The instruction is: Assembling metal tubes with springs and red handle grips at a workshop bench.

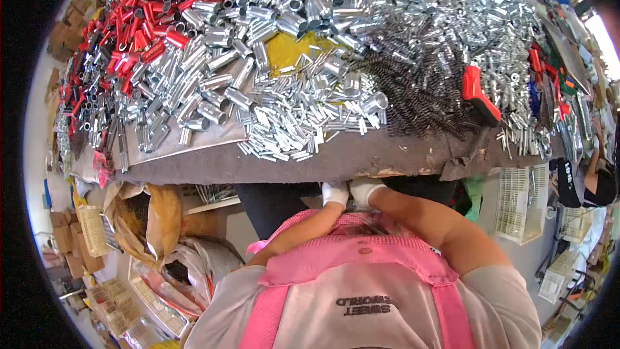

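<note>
Both my hands are down at the table's front edge, close together above my lap. My left hand (334,194) wears a white glove, and its fingers are hidden. Just beside it is my right hand (365,191), also in a white glove, its fingers out of sight near the edge. Whether either holds something cannot be seen. Nearest to them on the brown cloth-covered table (361,152) lies a heap of short thin silver tubes (290,132). Dark coil springs (413,90) are piled to its right. A red angled handle-shaped piece (479,95) rests on the springs' right side.
Large silver sleeves (213,110) and red metal parts (145,26) cover the table's left. Small silver fittings (478,6) fill the far right. Below stand an open sack (161,220) at left and a cream plastic crate (520,203) at right. Another person's arm (593,168) shows at far right.
</note>
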### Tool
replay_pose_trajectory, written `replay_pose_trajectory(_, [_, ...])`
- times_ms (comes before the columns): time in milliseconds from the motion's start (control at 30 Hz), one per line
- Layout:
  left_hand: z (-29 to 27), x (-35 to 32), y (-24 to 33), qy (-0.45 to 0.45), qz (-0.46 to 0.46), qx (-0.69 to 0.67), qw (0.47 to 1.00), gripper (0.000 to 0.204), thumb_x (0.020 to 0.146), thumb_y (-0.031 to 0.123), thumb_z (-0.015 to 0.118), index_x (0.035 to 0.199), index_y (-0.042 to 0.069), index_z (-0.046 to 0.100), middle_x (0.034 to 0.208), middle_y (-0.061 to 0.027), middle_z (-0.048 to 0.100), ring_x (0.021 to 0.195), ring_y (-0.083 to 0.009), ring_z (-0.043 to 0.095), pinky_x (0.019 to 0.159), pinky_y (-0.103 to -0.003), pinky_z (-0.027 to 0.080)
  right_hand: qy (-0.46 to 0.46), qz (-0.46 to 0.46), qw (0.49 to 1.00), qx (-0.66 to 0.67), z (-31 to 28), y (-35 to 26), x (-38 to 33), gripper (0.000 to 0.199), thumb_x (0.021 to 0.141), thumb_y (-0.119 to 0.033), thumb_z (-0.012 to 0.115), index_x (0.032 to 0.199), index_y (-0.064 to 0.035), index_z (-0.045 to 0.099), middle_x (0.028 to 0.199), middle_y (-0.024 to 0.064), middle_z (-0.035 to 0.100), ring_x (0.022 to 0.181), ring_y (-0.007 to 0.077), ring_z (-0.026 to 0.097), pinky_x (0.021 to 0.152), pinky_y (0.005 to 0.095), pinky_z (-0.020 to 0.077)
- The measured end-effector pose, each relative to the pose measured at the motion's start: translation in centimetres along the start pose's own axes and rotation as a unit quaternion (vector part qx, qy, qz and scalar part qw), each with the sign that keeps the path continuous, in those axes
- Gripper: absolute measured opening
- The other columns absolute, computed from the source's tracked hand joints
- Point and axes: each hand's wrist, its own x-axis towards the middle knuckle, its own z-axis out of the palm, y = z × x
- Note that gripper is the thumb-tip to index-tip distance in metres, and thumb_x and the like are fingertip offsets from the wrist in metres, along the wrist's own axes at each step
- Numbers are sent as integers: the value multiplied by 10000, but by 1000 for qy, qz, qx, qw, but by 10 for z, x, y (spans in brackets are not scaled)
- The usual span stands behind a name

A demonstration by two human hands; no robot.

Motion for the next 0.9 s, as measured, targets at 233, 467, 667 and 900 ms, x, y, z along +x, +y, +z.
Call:
replay_pose_trajectory(233, [-12,-12,-3,122,-206,-512,825,248,852,108,439,992,-26,595,976,-229,630,934,-394,575,801,-423,455,-13,-46,999,-1,-6,-12,-4,317,742,-239,594,937,-6,685,968,228,646,900,339,642,792,395,504])
replay_pose_trajectory(467, [-19,0,5,-96,44,-118,987,322,858,205,415,1063,71,624,1132,-139,612,1056,-303,567,904,-430,414,55,106,984,131,40,-6,-14,320,755,-337,587,942,-90,668,916,196,652,863,361,627,751,430,499])
replay_pose_trajectory(667, [-39,-6,-9,3,78,-54,995,290,858,184,431,1079,81,588,1125,-126,612,1039,-271,577,890,-403,423,-24,32,995,86,-14,-17,-22,359,744,-300,616,970,-23,650,947,217,643,913,349,620,781,420,492])
replay_pose_trajectory(900, [-4,-4,-7,5,20,-45,999,284,839,192,459,1062,115,615,1128,-119,610,1022,-264,584,844,-385,443,26,55,994,95,12,-20,-20,396,800,-361,566,957,-7,653,947,239,638,923,376,616,806,438,482])
